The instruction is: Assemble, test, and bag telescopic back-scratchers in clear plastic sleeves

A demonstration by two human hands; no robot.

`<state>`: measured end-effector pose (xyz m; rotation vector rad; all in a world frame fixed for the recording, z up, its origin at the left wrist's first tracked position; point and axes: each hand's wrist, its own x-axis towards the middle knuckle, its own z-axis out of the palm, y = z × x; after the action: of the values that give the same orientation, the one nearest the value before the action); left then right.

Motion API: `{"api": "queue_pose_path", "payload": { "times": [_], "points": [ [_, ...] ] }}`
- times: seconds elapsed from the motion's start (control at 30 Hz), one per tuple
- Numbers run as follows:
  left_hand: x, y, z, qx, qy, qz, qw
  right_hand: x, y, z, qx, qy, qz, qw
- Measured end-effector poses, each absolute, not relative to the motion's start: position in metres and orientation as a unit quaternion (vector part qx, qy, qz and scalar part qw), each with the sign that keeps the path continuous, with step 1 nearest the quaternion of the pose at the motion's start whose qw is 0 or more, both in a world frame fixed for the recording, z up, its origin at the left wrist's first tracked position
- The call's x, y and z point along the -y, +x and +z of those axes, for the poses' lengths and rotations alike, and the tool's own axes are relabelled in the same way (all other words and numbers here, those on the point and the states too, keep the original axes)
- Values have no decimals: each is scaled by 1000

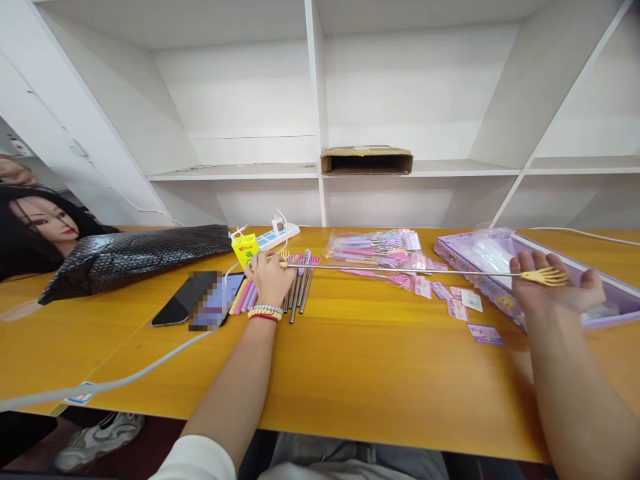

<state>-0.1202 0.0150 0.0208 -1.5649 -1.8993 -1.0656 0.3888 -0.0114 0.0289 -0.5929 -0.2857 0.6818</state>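
A long telescopic back scratcher (425,271) stretches level between my hands, its metal rod pulled out. My left hand (270,277) is closed around the handle end, which it mostly hides. My right hand (550,287) is palm up, fingers loosely spread, with the yellow claw head lying across it. Beneath and beside my left hand are several more back scratchers (300,293) with metal rods and coloured claws, lying side by side. Further right lies a pile of back scratchers in clear plastic (375,248).
Small printed cards (486,334) lie near a purple tray box (537,250) containing clear plastic. Left are phones (175,300), a yellow carton (245,250), a power strip (273,237), a black bubble bag (145,257) and a mannequin head (45,223). A white cable (150,367) crosses the table's left side.
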Motion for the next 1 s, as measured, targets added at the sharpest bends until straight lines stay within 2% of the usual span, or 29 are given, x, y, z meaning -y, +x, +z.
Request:
{"api": "queue_pose_path", "payload": {
  "times": [0.1,0.3,0.4,0.53,0.63,0.83,1.0],
  "points": [
    [-16,-122,20,700,-555,-377,246,15,385,32,84,-151,390,904],
    [-22,-128,14,686,-613,-318,231,20,385,34,39,-37,383,922],
    [-21,-126,17,690,-619,-294,234,23,384,35,59,-43,376,924],
    [-14,-114,25,689,-663,-213,201,21,373,36,134,-145,372,907],
    [-1,-88,29,654,-720,-167,163,17,345,36,224,-228,423,848],
    [27,-37,26,522,-835,-127,121,16,257,24,414,-295,577,639],
    [28,-40,25,547,-818,-122,130,19,229,9,453,-288,611,582]
  ]
}}
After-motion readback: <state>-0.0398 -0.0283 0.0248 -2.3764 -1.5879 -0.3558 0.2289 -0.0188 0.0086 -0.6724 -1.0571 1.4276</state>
